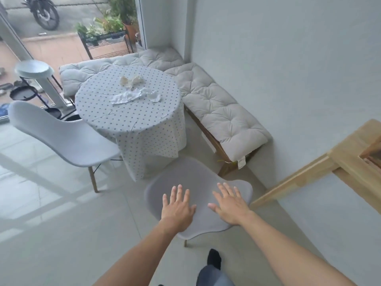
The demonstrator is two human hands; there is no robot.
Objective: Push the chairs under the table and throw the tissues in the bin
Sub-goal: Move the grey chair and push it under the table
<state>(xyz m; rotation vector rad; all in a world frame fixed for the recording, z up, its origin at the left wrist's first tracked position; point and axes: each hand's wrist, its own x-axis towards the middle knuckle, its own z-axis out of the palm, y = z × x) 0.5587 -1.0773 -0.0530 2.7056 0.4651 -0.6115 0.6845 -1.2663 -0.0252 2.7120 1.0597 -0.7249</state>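
A round table (103, 112) with a dotted cloth stands in the corner, and several crumpled white tissues (134, 92) lie on its top. A grey shell chair (198, 174) stands just in front of me, its seat near the hanging cloth. My left hand (177, 207) and my right hand (228, 205) hover over its backrest with fingers spread, holding nothing. A second pale chair (68, 141) stands to the left of the table, turned sideways and pulled out.
A cushioned bench (222, 112) runs along the wall behind and right of the table. A wooden frame (329, 162) juts in from the right. A white stand (35, 69) with dark trays sits at the left by the glass door. No bin shows.
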